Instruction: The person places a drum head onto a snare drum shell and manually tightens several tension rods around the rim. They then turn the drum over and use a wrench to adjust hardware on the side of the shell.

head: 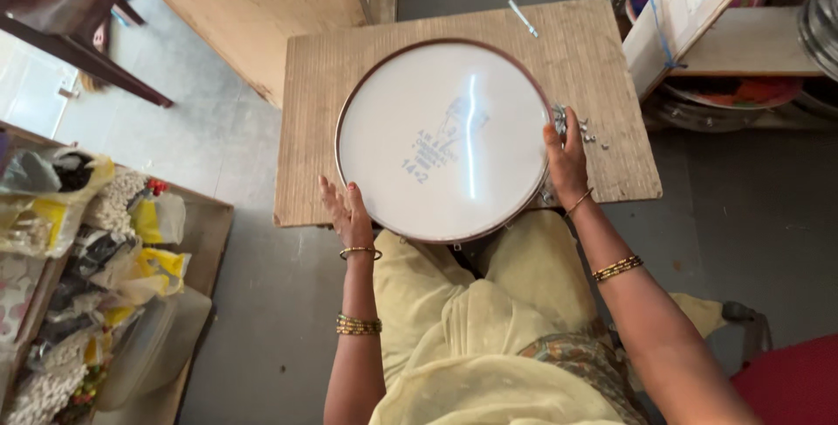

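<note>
Steadying the round white drum (443,139) between my hands, my open left hand (347,213) touches its lower-left rim while my right hand (566,159) grips its right rim.

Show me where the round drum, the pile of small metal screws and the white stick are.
round drum (436,111): head view, on its white skin.
small metal screws (587,135): head view, middle of the pile.
white stick (523,18): head view, mid-shaft.

White drum head (443,140), blue print, brown rim; tan ribbed board (602,67); pale yellow garment (489,329).
</note>
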